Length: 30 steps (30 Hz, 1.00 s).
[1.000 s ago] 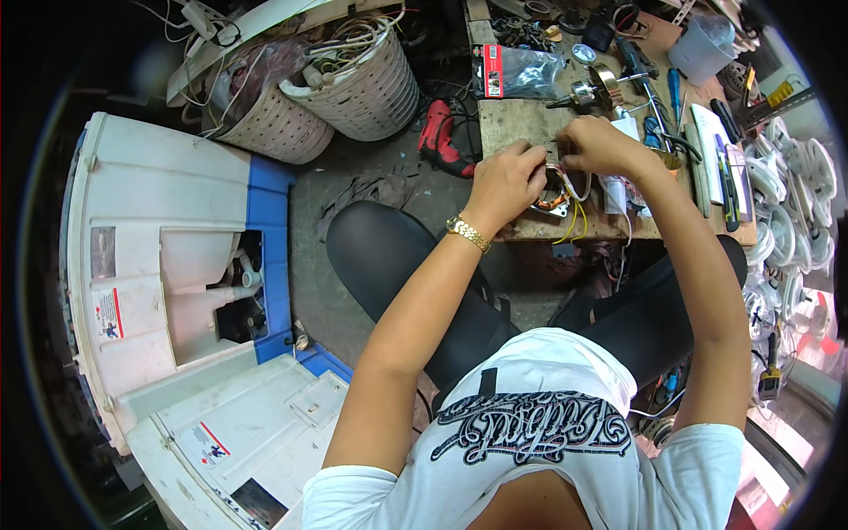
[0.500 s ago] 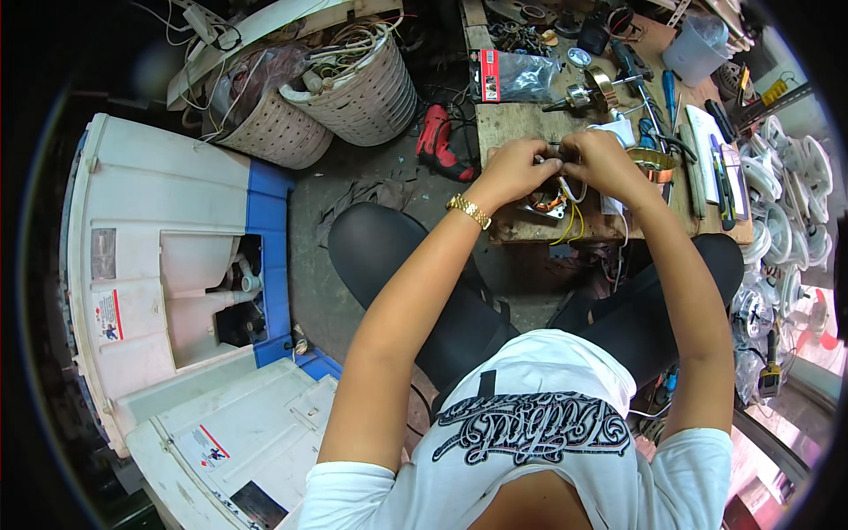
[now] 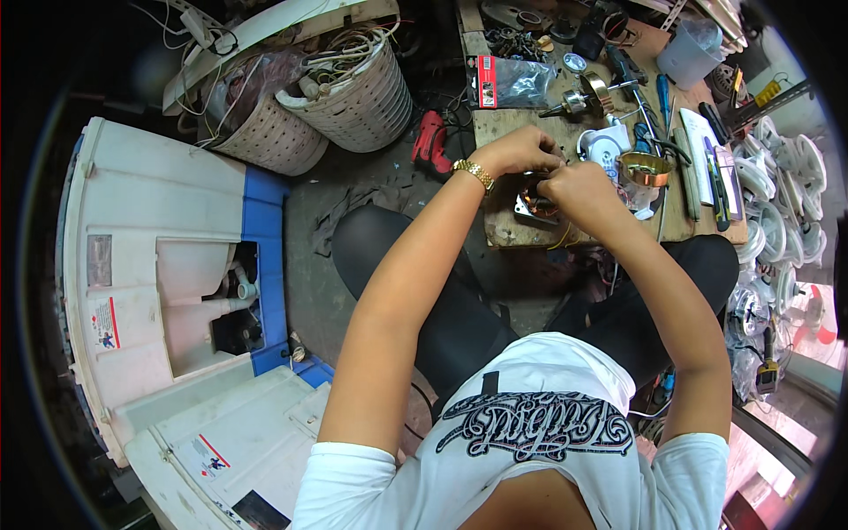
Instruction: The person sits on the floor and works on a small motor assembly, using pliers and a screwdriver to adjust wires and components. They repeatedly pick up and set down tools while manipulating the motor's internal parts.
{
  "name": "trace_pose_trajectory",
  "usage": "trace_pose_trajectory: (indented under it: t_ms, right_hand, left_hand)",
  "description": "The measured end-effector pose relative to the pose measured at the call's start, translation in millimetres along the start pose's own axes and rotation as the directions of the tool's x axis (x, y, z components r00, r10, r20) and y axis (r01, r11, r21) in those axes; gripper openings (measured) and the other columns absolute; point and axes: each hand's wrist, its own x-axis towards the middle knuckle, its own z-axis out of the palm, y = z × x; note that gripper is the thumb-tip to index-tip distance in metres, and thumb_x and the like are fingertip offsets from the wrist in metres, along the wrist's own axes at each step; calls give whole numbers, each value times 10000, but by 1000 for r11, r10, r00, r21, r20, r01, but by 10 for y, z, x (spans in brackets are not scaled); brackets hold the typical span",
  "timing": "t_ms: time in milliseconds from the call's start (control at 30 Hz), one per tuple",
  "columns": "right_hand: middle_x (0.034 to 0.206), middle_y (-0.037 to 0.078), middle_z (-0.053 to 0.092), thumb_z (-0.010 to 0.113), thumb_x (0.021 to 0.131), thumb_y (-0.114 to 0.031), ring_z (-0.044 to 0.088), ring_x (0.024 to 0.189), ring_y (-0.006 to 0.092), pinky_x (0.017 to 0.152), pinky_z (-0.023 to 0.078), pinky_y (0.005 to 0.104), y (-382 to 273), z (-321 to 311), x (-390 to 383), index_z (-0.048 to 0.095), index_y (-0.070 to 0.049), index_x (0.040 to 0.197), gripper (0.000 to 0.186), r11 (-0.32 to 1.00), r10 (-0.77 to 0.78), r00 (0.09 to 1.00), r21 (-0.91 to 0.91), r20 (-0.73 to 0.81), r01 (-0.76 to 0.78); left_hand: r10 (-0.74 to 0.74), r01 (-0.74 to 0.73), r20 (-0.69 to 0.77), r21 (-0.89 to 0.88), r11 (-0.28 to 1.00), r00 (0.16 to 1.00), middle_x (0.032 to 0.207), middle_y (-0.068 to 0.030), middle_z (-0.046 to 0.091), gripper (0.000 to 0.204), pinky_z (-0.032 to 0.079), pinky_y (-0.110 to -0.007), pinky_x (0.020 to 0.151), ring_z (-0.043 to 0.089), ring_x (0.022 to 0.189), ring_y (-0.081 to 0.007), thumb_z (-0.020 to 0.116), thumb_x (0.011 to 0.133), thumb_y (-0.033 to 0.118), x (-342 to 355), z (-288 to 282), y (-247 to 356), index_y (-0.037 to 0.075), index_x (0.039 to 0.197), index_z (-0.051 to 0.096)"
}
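My left hand (image 3: 521, 152) and my right hand (image 3: 585, 192) meet over the near edge of the wooden workbench (image 3: 512, 124). The fingers of both are pinched together, and whatever lies between them is too small to make out. Just under them sits a motor part with copper windings and a metal frame (image 3: 535, 208), partly covered by the right hand. A yellow wire (image 3: 562, 237) hangs from it at the bench edge. Beside my right hand lie a white round-faced part (image 3: 606, 147) and a copper-coloured ring (image 3: 647, 170).
A shaft with a brass-coloured ring (image 3: 597, 92), a plastic packet (image 3: 516, 83), a blue screwdriver (image 3: 663, 95) and a translucent bucket (image 3: 691, 55) occupy the bench. A red power tool (image 3: 431, 145) lies left of it. Perforated baskets (image 3: 353, 102) and white-blue casings (image 3: 159, 194) stand farther left.
My right hand has shifted down and left across the motor part. The white round-faced part beside it now shows more fully. The view has tilted slightly.
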Motion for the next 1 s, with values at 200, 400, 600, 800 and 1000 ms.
trace_pose_trajectory:
  t_ms: [200,400,600,800,1000]
  right_hand:
    - [732,73,706,706,736,-143,720,709,261,613,552,399,-20,144,2,726,-150,735,21,999,47,999,-24,-28,-47]
    - [826,96,718,732,781,-165,707,778,290,674,547,396,-155,102,-156,747,-114,833,74,928,301,940,278,-164,-249]
    - [853,95,721,760,837,-198,678,727,268,651,503,357,-308,203,-243,774,-83,974,179,595,667,738,671,-103,-443]
    - [716,85,696,768,865,-231,617,613,152,594,476,319,-275,491,-254,770,-30,955,220,258,820,567,836,76,-485]
    - [801,9,681,737,925,-162,570,686,60,614,445,240,-214,454,-274,729,46,954,210,-53,775,558,910,297,-410]
  left_hand:
    - [-5,1,-32,-109,994,999,937,-74,754,245,526,-285,803,655,844,-117,763,851,161,31,42,-63,-14,1023,760]
    - [15,-18,-37,-78,997,999,941,-39,741,207,526,-264,806,640,852,-89,748,884,133,-28,56,-34,-10,1033,749]
    - [35,-39,-54,-67,997,998,925,-33,739,197,528,-267,791,637,842,-88,753,876,134,-87,87,-13,-5,1016,751]
    - [34,-40,-92,-65,997,995,906,-24,734,184,518,-255,753,627,816,-79,761,874,141,-130,103,-31,8,1000,753]
    - [-19,2,-147,-112,994,989,874,-33,739,185,511,-254,690,638,772,-87,770,861,147,-214,147,26,5,979,760]
